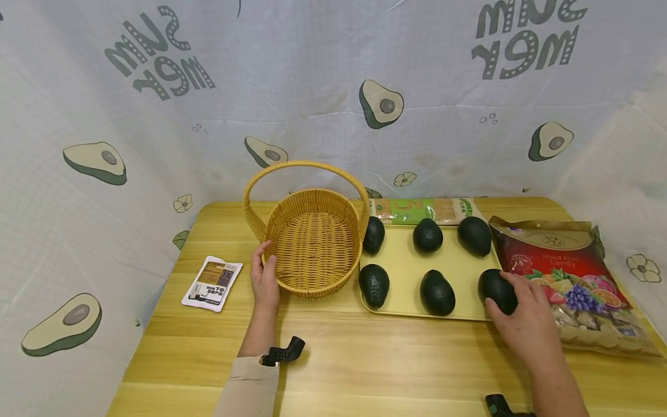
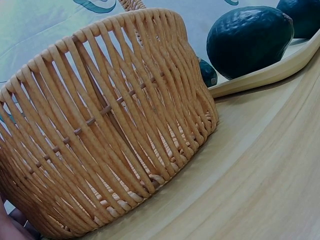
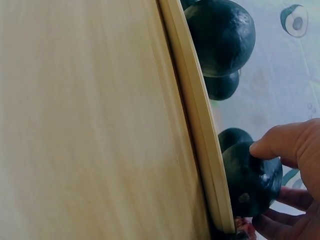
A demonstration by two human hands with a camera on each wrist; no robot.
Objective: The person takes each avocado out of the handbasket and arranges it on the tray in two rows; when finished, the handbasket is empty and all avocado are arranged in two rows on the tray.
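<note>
A yellow wicker basket with an arched handle stands on the table, nothing inside it. My left hand holds its left side near the rim; in the left wrist view the basket wall hides most of that hand. To the right lies a pale yellow tray with several dark green avocados, set in two rows. At the tray's front right corner, my right hand grips an avocado between thumb and fingers. The right wrist view shows this avocado with the thumb on top and fingers beneath.
A red and gold bag of mixed fruit candy lies right of the tray. Behind the tray is a long packet of noodles. A small white packet lies left of the basket. A printed curtain hangs behind the table.
</note>
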